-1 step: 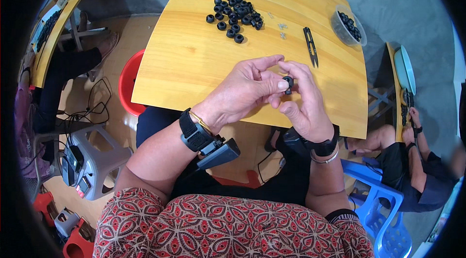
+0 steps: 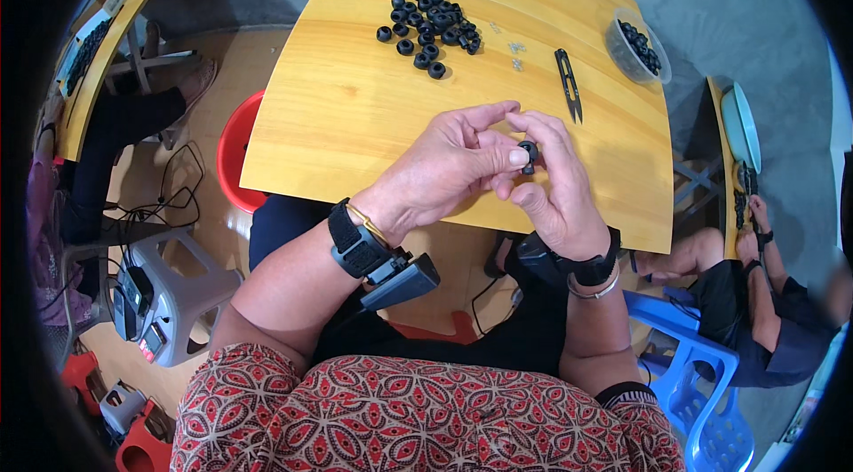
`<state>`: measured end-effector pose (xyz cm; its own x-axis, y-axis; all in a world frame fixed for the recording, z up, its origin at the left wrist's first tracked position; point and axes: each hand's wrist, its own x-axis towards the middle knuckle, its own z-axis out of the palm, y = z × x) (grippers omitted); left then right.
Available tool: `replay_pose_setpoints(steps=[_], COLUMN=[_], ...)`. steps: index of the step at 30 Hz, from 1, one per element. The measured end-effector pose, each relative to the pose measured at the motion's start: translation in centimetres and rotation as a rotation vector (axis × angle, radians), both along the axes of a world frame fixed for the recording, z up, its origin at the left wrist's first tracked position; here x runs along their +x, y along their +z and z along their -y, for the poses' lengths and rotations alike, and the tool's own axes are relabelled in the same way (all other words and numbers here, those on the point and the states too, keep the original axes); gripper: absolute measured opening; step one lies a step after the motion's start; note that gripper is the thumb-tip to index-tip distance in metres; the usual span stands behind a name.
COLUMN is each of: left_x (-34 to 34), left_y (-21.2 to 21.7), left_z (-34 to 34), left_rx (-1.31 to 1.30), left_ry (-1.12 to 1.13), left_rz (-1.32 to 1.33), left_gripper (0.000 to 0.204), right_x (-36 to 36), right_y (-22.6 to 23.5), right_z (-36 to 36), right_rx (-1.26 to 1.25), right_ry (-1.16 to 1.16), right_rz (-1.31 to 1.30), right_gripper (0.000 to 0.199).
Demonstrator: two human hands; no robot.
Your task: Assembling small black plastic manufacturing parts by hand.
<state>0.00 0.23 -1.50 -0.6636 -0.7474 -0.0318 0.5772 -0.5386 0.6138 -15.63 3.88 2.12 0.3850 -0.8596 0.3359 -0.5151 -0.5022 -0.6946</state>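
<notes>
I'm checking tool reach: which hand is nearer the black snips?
Right. The right hand is close to the snips, just on the wearer's side of their points; the left hand is farther away, toward the lower left.

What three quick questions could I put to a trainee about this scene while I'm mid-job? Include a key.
1. True or false: the black thread snips lie on the table, to the right of the heap of black round pieces.

2. Which thing is at the tip of the left hand's thumb?
A) the blue chair
B) a small black piece
C) the grey stool

3. Fill in the colour: the round tub beside the table's left edge is ____.

Key: 1. True. 2. B. 3. Red.
</notes>
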Motion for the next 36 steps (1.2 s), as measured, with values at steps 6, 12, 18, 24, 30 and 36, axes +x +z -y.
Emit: replay_pose_setpoints(steps=[6,12,18,24,30,36], left_x=[-0.1,-0.2,-0.1,0.0,1.1,-0.9], left_y=[0.0,0.0,-0.1,-0.1,0.4,1.7], left_z=[-0.3,-0.3,-0.3,-0.1,0.5,-1.8], left_rx=[-0.028,-0.019,0.003,0.011,-0.189,-0.494], left_ry=[-0.034,-0.03,-0.052,-0.094,-0.046,0.05], left_rz=[-0.022,-0.029,-0.074,-0.122,0.04,0.129], left_gripper=[0.052,0.057,0.065,0.077,0.096,0.133], right_x=[0.5,0.5,0.7,0.7,-0.2,1.1], right_y=[0.2,0.0,-0.2,0.0,-0.7,0.5], right_z=[0.0,-0.1,-0.1,-0.2,0.5,-1.4], right_rx=[-0.019,0.11,0.099,0.057,-0.242,-0.013], right_ry=[0.034,0.064,0.101,0.074,0.025,-0.078], right_rz=[-0.001,0.109,0.135,0.062,-0.001,0.022], right_gripper=[0.044,0.038,0.04,0.041,0.048,0.049])
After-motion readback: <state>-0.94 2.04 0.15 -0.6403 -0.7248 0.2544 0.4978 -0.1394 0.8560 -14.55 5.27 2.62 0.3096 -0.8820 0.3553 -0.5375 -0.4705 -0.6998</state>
